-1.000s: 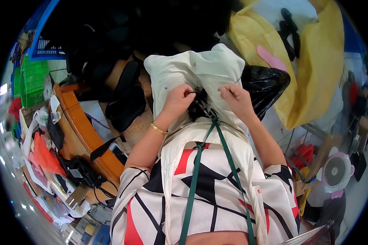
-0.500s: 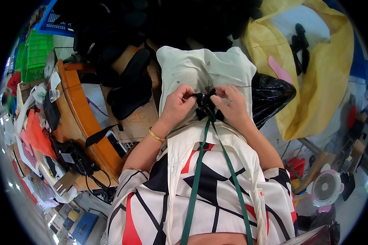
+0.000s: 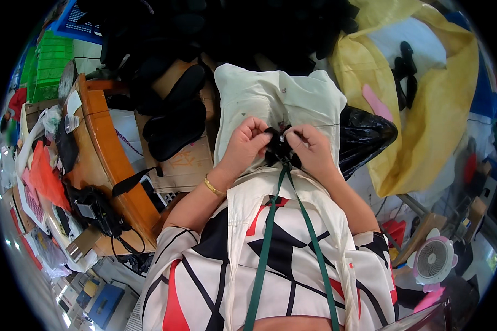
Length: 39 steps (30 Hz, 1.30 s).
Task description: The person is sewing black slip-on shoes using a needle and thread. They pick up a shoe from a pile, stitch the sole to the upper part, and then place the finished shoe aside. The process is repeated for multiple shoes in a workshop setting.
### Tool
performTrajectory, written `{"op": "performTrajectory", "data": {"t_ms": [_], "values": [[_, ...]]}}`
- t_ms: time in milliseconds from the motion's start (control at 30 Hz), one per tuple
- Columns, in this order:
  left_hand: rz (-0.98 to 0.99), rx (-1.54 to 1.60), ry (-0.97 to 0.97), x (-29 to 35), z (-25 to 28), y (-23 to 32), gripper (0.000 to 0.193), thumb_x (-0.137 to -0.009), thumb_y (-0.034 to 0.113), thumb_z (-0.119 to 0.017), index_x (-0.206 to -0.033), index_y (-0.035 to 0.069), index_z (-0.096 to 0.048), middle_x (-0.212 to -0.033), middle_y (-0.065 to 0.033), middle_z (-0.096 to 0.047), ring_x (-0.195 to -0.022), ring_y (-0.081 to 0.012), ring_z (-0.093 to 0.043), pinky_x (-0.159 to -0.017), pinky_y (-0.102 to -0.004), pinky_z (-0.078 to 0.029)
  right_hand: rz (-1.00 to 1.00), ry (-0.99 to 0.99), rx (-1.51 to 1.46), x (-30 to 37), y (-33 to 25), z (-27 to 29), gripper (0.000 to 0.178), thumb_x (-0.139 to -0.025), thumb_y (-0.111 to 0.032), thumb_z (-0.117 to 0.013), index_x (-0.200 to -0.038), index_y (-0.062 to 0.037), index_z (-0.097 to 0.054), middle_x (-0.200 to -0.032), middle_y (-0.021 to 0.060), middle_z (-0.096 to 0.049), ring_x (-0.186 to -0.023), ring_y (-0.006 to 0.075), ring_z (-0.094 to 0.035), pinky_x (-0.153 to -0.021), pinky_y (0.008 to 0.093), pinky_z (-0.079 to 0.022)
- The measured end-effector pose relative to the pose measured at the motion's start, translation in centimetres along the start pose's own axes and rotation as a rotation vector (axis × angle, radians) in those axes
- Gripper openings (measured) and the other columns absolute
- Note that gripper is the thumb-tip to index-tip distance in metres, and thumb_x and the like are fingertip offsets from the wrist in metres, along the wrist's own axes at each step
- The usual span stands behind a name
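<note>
Both my hands are over the off-white apron spread across my lap. Thumb and fingers of my left hand pinch the left side of a small black fabric piece. On its right side my right hand grips it the same way. A small shiny spot shows on the piece between my fingertips; its exact kind is too small to tell. A green strap hangs from my neck in two lengths that meet just below the piece. My fingertips partly hide the piece.
Dark shoe-like pieces lie on cardboard ahead to the left, beside a wooden frame. A black plastic bag sits right of my lap. Farther right are a yellow sack holding black pieces and a small fan.
My hands have drawn closer together around the black piece, and the right fingers have curled in more. The whole view has shifted slightly.
</note>
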<state>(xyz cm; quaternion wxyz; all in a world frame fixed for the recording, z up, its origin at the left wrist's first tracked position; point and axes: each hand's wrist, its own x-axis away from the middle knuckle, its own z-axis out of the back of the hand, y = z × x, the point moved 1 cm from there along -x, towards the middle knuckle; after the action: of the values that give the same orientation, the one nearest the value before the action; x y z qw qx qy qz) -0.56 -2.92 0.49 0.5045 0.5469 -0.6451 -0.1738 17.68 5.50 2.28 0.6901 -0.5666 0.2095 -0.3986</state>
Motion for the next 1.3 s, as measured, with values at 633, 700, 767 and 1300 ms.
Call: {"op": "performTrajectory", "data": {"t_ms": [633, 700, 767, 1300], "values": [[0.015, 0.045, 0.075, -0.1, -2.5, -0.5, 0.022, -0.093, 0.019, -0.07, -0.11, 0.005, -0.072, -0.097, -0.0011, -0.072, -0.085, -0.0092, -0.063, -0.076, -0.0238, -0.051, -0.103, 0.143, -0.585, 1.1, 1.5, -3.6, 0.02, -0.098, -0.008, -0.062, -0.114, 0.0028, -0.06, -0.11, 0.0052, -0.066, -0.093, 0.0068, -0.06, -0.084, 0.0222, -0.051], [-0.029, -0.018, 0.063, -0.4, -1.6, -0.7, 0.021, -0.094, 0.016, -0.069, -0.111, 0.004, -0.071, -0.099, -0.0009, -0.072, -0.085, -0.0101, -0.064, -0.077, -0.0245, -0.051, -0.033, 0.105, -0.267, 1.1, 1.0, -1.8, 0.028, -0.091, -0.009, -0.07, -0.115, 0.0017, -0.06, -0.105, 0.0083, -0.065, -0.089, 0.0134, -0.062, -0.079, 0.0258, -0.051], [-0.094, -0.324, 0.005, -0.5, -1.1, -0.2, 0.018, -0.092, 0.013, -0.069, -0.106, 0.001, -0.07, -0.091, -0.0029, -0.071, -0.082, -0.0106, -0.064, -0.073, -0.0262, -0.051, 0.202, 0.167, 0.167, 0.6, -0.1, -0.2, 0.032, -0.086, -0.009, -0.073, -0.114, 0.0001, -0.061, -0.097, 0.0107, -0.064, -0.084, 0.0195, -0.063, -0.075, 0.0286, -0.052], [-0.465, -0.926, -0.207, 1.6, -0.9, 3.4, 0.025, -0.083, 0.003, -0.072, -0.108, 0.005, -0.072, -0.093, -0.0082, -0.067, -0.079, -0.0202, -0.064, -0.072, -0.0259, -0.051, -0.08, 0.041, -0.216, 1.7, -1.1, 2.5, 0.01, -0.093, -0.004, -0.064, -0.102, -0.0009, -0.066, -0.084, 0.0056, -0.066, -0.076, 0.0132, -0.064, -0.069, 0.0257, -0.05]]}}
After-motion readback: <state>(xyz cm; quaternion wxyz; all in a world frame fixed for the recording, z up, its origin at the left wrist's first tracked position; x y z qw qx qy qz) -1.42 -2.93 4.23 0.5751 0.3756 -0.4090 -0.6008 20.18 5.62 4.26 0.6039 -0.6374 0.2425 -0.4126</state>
